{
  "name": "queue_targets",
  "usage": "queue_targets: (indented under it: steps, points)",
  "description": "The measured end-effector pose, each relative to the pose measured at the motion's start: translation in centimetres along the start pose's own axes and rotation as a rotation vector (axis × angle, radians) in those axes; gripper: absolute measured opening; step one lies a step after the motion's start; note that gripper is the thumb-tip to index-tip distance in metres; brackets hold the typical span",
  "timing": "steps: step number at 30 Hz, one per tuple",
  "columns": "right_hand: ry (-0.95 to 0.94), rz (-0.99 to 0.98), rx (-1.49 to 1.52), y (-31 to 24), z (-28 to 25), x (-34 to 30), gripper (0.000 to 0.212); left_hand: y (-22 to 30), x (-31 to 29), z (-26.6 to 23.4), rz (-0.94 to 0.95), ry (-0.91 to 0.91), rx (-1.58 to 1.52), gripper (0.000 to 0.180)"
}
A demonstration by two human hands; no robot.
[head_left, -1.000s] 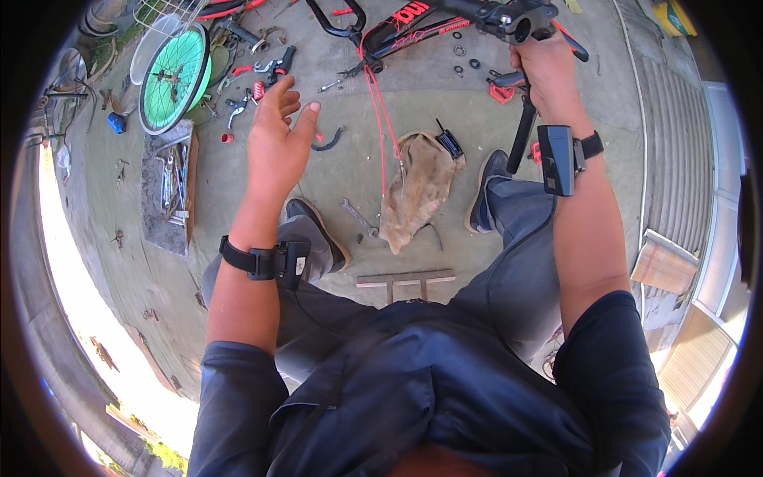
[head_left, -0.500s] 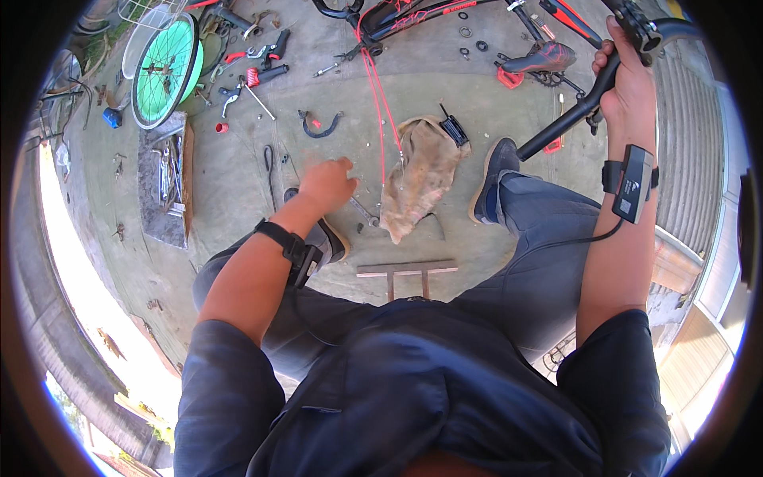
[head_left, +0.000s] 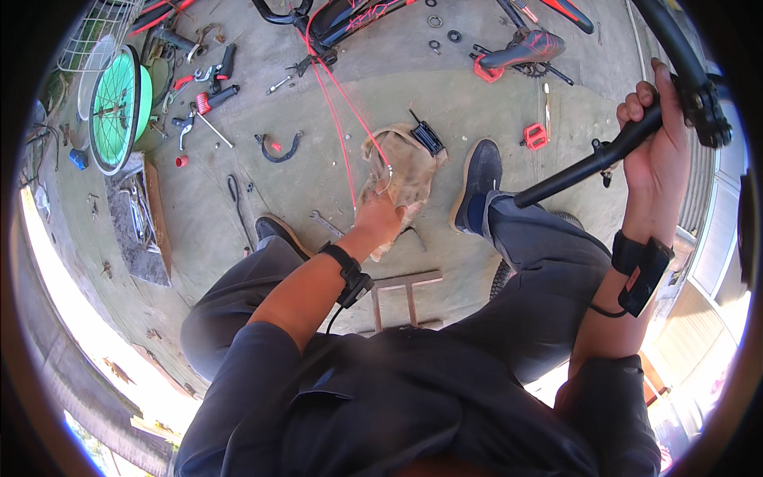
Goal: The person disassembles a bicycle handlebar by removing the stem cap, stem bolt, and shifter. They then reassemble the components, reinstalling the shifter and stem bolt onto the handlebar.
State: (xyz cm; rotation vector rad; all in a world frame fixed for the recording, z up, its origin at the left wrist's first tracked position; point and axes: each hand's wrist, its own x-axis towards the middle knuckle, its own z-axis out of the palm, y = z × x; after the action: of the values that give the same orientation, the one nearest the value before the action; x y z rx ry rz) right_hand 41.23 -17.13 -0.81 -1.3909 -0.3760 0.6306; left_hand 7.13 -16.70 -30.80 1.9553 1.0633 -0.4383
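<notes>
My right hand [head_left: 658,151] is wrapped round a bent black handlebar [head_left: 584,163], lifted at the right beside my knee. A small clamp sits on the tube, and a thicker black piece with a bolted end [head_left: 706,119] adjoins it near my wrist. My left hand [head_left: 380,216] is over a dirty tan rag [head_left: 417,179] on the ground between my feet. Its thumb stands apart from the fingers, which are partly hidden, and I see nothing held in it. Two red cables [head_left: 338,119] run down to the rag, one metal end close to my left fingers.
A bike frame [head_left: 358,24] lies at the top, with a saddle [head_left: 524,49] and red pedal [head_left: 534,137] to its right. At left are a wheel [head_left: 115,111], a tool tray [head_left: 155,222] and brake levers [head_left: 184,123]. A wrench [head_left: 326,222] lies near my left shoe.
My left hand has moved right and down onto the rag from beside it. My right hand has shifted right and lower with the handlebar, which has turned. The view has shifted too.
</notes>
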Motion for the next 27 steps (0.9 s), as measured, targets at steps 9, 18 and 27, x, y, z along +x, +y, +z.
queue_targets:
  steps: [9, 18, 27]
  points:
    - [-0.089, 0.085, 0.068, -0.6, -2.7, 0.9, 0.038, -3.3, 5.6, 3.2, -0.399, -0.275, -0.407, 0.065]
    - [-0.134, 0.131, 0.124, -0.9, -3.7, 2.5, 0.04, -3.3, 6.7, 3.8, -0.431, -0.203, -0.694, 0.026]
    - [-0.153, 0.162, 0.155, -0.7, -3.6, 3.1, 0.04, -0.7, 6.7, 0.8, -0.427, -0.23, -0.641, 0.036]
